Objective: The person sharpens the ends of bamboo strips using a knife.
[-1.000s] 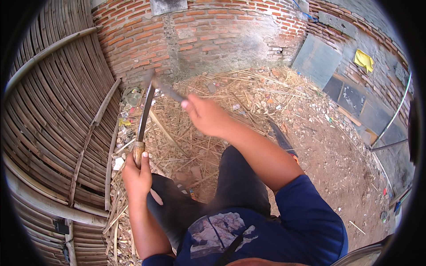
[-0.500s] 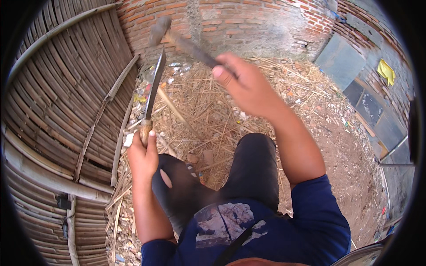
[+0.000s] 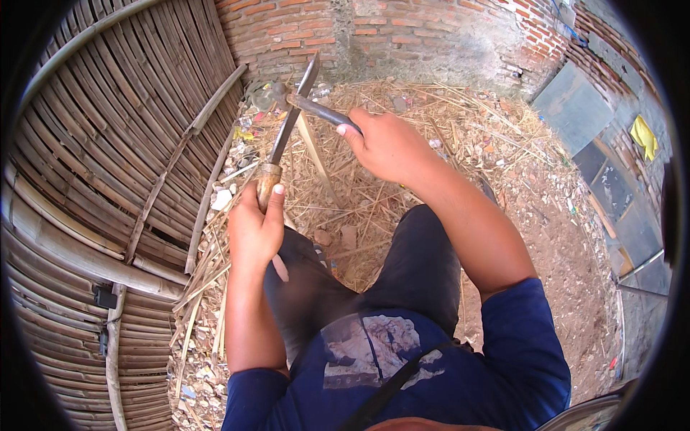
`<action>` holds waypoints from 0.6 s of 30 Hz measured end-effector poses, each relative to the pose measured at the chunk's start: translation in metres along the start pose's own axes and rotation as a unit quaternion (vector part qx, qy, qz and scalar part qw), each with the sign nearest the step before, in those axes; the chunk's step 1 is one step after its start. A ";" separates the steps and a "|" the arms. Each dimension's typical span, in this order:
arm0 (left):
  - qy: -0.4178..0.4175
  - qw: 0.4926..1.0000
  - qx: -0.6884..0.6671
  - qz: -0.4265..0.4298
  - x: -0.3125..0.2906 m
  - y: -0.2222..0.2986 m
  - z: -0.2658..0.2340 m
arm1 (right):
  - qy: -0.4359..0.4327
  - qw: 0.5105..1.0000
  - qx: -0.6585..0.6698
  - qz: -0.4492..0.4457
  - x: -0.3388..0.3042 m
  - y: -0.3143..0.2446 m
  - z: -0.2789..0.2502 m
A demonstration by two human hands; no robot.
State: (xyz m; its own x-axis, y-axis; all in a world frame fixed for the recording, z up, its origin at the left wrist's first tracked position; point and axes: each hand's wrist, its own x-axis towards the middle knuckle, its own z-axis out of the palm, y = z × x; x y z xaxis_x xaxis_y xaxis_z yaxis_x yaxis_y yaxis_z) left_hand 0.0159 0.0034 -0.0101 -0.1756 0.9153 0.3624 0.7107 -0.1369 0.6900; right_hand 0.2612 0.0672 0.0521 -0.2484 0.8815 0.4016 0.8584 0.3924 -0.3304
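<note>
Beside hands, bamboo panel point(image 3: 108, 158); perhaps straw point(image 3: 402, 144) underfoot.

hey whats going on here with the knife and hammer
A person holds a long blade upright by its wooden handle in the left hand, and grips a hammer in the right hand. The hammer head meets the blade's back edge near its upper part. A thin bamboo strip stands just behind the blade, over straw-littered ground, beside a woven bamboo panel.

a woven bamboo panel point(image 3: 86, 158), brick wall point(image 3: 302, 29) and straw-littered ground point(image 3: 460, 136) surround.
</note>
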 end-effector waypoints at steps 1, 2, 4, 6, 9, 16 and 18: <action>0.019 1.000 0.001 0.023 0.000 -0.008 0.005 | -0.006 1.000 -0.008 -0.008 0.002 -0.002 0.002; 0.037 0.998 0.003 0.046 -0.001 -0.012 0.007 | 0.001 1.000 0.012 -0.012 0.002 -0.004 0.001; 0.020 0.999 -0.004 0.039 -0.003 -0.006 0.006 | 0.014 0.999 0.043 -0.016 -0.002 -0.002 -0.014; 0.034 0.998 -0.007 0.060 -0.004 -0.013 0.011 | 0.080 0.993 0.077 -0.033 -0.006 -0.008 -0.033; 0.031 0.998 -0.004 0.051 -0.005 -0.008 0.009 | 0.159 0.977 0.129 -0.054 -0.014 -0.014 -0.048; -0.048 0.999 -0.005 -0.013 -0.009 0.010 0.002 | 0.024 0.999 0.005 0.032 -0.013 0.017 -0.003; -0.052 0.999 -0.008 -0.009 -0.008 0.012 0.002 | 0.010 1.000 0.006 0.028 -0.011 0.021 0.000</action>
State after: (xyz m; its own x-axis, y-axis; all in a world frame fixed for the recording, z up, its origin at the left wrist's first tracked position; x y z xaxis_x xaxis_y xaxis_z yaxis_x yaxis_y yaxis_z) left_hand 0.0277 -0.0048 -0.0061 -0.1170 0.9519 0.2833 0.6966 -0.1246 0.7065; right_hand 0.2819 0.0654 0.0408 -0.1909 0.8973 0.3981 0.8650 0.3455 -0.3640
